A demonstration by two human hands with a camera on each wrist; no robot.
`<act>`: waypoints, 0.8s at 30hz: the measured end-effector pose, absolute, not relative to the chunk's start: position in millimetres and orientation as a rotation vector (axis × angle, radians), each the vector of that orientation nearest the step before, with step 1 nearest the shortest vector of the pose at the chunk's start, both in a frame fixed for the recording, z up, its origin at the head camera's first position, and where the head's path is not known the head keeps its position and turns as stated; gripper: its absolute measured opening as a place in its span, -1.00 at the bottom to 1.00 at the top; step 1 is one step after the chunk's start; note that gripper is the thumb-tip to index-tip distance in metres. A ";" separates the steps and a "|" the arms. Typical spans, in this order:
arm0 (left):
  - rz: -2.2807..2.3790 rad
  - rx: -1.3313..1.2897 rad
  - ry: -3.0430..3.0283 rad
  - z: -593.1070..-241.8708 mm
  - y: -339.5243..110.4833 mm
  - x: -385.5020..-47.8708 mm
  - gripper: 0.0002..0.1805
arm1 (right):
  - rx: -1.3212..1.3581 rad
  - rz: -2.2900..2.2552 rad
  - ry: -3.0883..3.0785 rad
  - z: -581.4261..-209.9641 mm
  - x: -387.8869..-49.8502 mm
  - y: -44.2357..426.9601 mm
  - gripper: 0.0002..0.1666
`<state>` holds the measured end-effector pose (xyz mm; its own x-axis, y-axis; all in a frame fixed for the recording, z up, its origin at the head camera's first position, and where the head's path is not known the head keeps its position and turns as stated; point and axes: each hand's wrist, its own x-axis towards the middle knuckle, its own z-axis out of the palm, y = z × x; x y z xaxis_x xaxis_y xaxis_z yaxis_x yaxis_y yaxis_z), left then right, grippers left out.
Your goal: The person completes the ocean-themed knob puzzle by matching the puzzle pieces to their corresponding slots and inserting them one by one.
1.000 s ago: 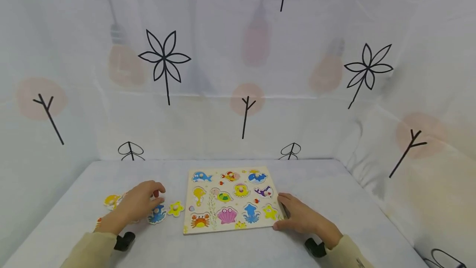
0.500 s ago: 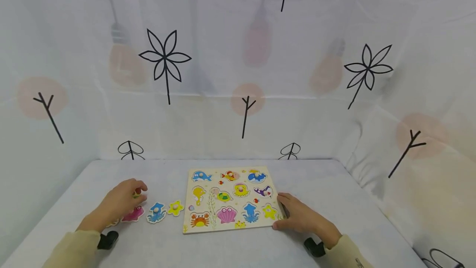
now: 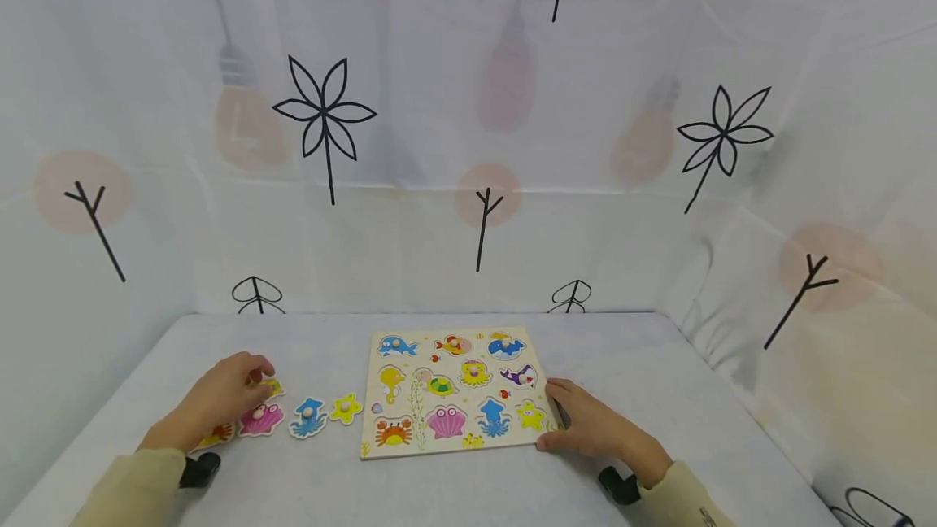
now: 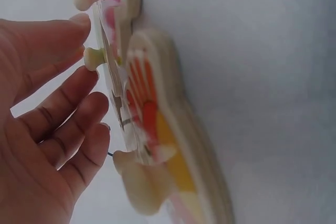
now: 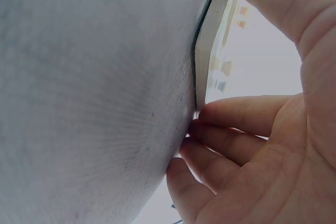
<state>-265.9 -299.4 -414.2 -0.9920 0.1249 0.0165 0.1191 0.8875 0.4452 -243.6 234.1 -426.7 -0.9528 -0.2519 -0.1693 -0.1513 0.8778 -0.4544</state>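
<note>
At the left of the table, my left hand reaches over several loose puzzle pieces. In the left wrist view its thumb and fingertips surround the pale knob of a yellow piece; the thumb stands apart from the knob. Beside that hand lie a pink shell piece and an orange crab-like piece, partly hidden by the wrist. My right hand holds the puzzle board at its right edge, with the thumb at the near corner and the fingers along the side.
Between the left hand and the board lie a blue squid piece and a yellow star piece. Some sea animals on the board carry knobs, such as the yellow octopus. A patterned cloth hangs behind the table.
My left hand has moved left, away from the squid and star pieces, uncovering the pink shell, part of the yellow piece and the orange piece. The right hand and board have stayed put.
</note>
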 end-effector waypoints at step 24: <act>0.671 0.143 3.003 -416.9 -303.5 -273.0 -0.85 | -0.289 -0.658 2.823 -428.4 -244.2 234.9 0.20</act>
<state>-273.0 -303.5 -416.9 -0.9938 0.1037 -0.0395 0.0770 0.9008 0.4274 -244.2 234.9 -428.4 -0.9546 -0.2411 -0.1752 -0.1389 0.8799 -0.4544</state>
